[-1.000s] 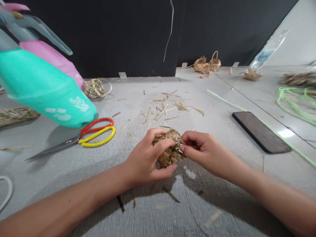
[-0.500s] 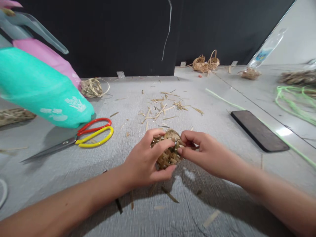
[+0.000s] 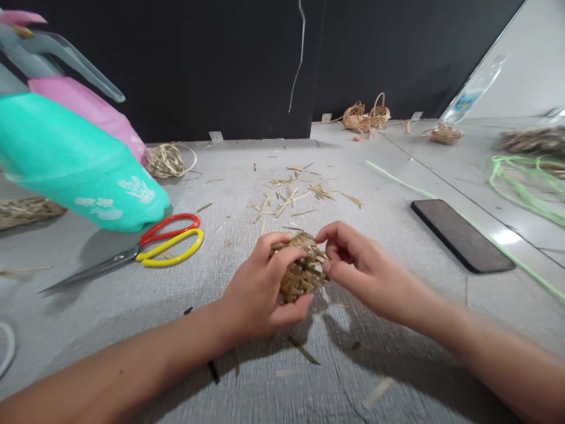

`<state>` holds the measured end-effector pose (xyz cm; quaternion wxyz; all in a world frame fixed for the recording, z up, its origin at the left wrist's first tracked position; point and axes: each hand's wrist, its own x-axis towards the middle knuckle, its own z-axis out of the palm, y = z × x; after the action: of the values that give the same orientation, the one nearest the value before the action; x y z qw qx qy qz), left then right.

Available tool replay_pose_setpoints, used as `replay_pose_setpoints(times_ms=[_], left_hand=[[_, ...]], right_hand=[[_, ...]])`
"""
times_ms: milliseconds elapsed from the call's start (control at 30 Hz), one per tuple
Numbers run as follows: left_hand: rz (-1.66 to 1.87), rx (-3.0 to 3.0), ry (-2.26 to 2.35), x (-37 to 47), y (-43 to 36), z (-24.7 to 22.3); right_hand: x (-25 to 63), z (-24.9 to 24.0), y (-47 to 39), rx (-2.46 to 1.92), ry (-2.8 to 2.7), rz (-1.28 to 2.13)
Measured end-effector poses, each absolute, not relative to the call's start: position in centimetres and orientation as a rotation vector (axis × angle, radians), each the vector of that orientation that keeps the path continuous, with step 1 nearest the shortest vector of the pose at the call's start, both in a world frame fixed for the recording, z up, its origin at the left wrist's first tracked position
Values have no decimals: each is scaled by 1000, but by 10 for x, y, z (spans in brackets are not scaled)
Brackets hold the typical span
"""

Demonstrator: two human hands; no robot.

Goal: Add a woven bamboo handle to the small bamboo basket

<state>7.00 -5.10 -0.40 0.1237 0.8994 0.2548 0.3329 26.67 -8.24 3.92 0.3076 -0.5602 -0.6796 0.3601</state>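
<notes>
A small woven basket [image 3: 304, 277] of tan and greenish strips is held just above the table, in the middle of the view. My left hand [image 3: 265, 282] wraps round its left side, fingers over the top and thumb below. Close by the basket's right edge is my right hand [image 3: 357, 259]; its index finger and thumb are parted, with nothing visible between them. The thumb tip appears to touch the weave. Part of the basket is covered by my left fingers.
Scissors [image 3: 170, 247] with red and yellow handles lie left, by teal and pink spray bottles [image 3: 88, 159]. Cut strips [image 3: 286, 200] are scattered beyond the basket. A phone [image 3: 461, 235] and green twine [image 3: 521, 188] lie right; small baskets [image 3: 366, 118] stand at the back.
My right index finger has lifted and parted from the thumb, moving slightly off the basket's edge. My left hand keeps its hold, and the basket is turned a little.
</notes>
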Motion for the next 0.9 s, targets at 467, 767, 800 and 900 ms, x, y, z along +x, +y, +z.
replay_pose_setpoints(times_ms=[467,767,800,900], left_hand=[[1013,2468,769,67,-44,-10],[948,2519,765,64,-44,-9],[941,2509,773,64,-44,-9],[923,2459,828,63,-45,-9]], right_hand=[[279,31,-77,-1396,-2027,844],[276,32,-83,-1376,-2010,899],[276,33,-82,-1372,-2004,905],[279,31,-79,-1365,-1953,883]])
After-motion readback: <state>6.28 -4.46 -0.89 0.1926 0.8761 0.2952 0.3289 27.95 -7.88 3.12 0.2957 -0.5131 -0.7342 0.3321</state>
